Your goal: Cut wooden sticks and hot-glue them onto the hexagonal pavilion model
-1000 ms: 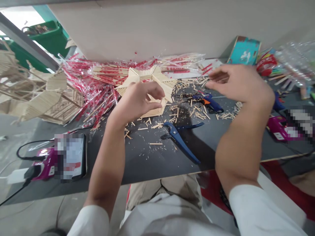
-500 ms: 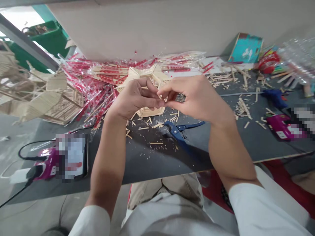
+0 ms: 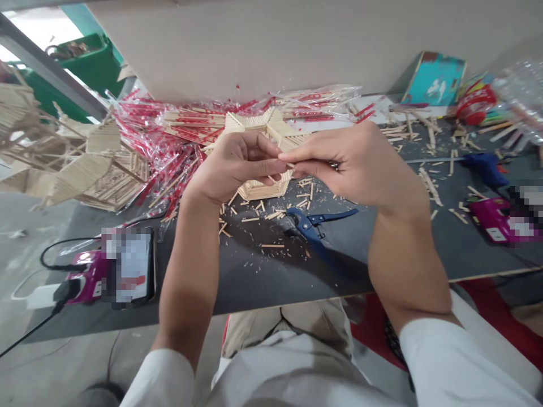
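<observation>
My left hand [image 3: 235, 167] curls in front of a star-shaped model of glued wooden sticks [image 3: 261, 189], hiding much of its middle. My right hand [image 3: 356, 164] comes in from the right, its thumb and fingers pinched on a short wooden stick [image 3: 290, 165]. The stick's far end lies close to my left fingertips. I cannot tell whether my left hand holds anything.
Red-wrapped stick bundles in clear plastic [image 3: 169, 138] lie behind the model, with large stick structures [image 3: 85, 169] to the left. A blue pipe cutter [image 3: 311, 226], wood scraps and a blue glue gun [image 3: 486, 169] sit on the dark table [image 3: 263, 277].
My right hand has moved left from above the table to the model, and its fingers have closed on a short stick. My hands now nearly meet.
</observation>
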`<control>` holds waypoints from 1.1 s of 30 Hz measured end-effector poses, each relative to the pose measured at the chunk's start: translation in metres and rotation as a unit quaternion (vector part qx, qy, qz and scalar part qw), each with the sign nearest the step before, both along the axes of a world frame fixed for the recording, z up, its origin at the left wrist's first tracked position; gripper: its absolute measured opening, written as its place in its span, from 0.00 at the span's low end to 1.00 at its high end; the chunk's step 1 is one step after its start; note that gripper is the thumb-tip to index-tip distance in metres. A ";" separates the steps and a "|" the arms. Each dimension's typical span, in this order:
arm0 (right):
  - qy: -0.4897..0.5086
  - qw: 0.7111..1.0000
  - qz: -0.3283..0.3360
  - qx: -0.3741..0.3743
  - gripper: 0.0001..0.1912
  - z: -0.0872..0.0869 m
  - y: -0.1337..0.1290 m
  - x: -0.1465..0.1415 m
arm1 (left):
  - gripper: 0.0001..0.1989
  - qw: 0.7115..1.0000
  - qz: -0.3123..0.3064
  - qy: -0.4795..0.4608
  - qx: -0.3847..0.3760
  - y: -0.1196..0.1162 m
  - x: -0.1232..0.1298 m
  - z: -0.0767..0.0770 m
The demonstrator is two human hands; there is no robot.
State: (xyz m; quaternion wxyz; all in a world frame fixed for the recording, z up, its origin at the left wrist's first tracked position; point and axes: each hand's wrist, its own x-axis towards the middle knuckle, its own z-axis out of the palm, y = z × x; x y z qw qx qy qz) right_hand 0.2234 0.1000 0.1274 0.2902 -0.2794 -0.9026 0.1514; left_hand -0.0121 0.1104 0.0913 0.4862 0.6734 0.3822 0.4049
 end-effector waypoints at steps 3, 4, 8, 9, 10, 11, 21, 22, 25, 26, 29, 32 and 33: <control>0.020 0.999 -0.031 -0.004 0.11 -0.001 0.000 0.002 | 0.13 0.999 0.011 0.022 0.025 -0.002 0.003 0.002; 0.025 0.999 -0.042 -0.013 0.11 -0.001 0.001 0.002 | 0.12 0.999 0.017 0.024 0.034 -0.002 0.004 0.002; 0.051 0.993 -0.067 -0.086 0.14 -0.005 0.001 -0.001 | 0.11 0.997 0.044 0.023 0.064 0.000 0.006 0.000; 0.053 0.991 -0.070 -0.098 0.15 -0.005 0.001 -0.001 | 0.11 0.996 0.048 0.025 0.070 0.000 0.006 0.000; 0.060 0.990 -0.074 -0.102 0.16 -0.006 0.000 -0.002 | 0.11 0.996 0.052 0.025 0.073 0.000 0.006 0.000; 0.065 0.990 -0.075 -0.105 0.16 -0.007 0.000 -0.002 | 0.11 0.996 0.053 0.023 0.074 0.000 0.006 -0.001; 0.041 0.992 -0.073 -0.092 0.15 -0.007 0.001 -0.003 | 0.10 0.997 0.066 -0.019 0.034 -0.001 0.010 0.000; 0.034 0.993 -0.071 -0.084 0.14 -0.006 0.001 -0.003 | 0.10 0.997 0.062 -0.019 0.029 -0.002 0.011 0.000; 0.006 0.997 -0.063 -0.044 0.11 -0.006 0.005 0.000 | 0.09 0.999 0.045 0.006 0.029 -0.001 0.013 -0.001; -0.008 0.998 -0.060 -0.028 0.09 -0.006 0.008 0.001 | 0.09 0.998 0.047 0.020 0.039 -0.001 0.014 -0.002; -0.064 0.996 -0.057 -0.008 0.06 -0.012 0.016 0.006 | 0.08 0.990 0.082 0.061 0.093 0.003 0.015 -0.007; -0.123 0.990 -0.063 -0.033 0.09 -0.017 0.023 0.008 | 0.06 0.980 0.108 0.102 0.131 0.006 0.014 -0.012; -0.139 0.987 -0.066 -0.040 0.10 -0.018 0.023 0.007 | 0.06 0.978 0.110 0.114 0.137 0.007 0.013 -0.013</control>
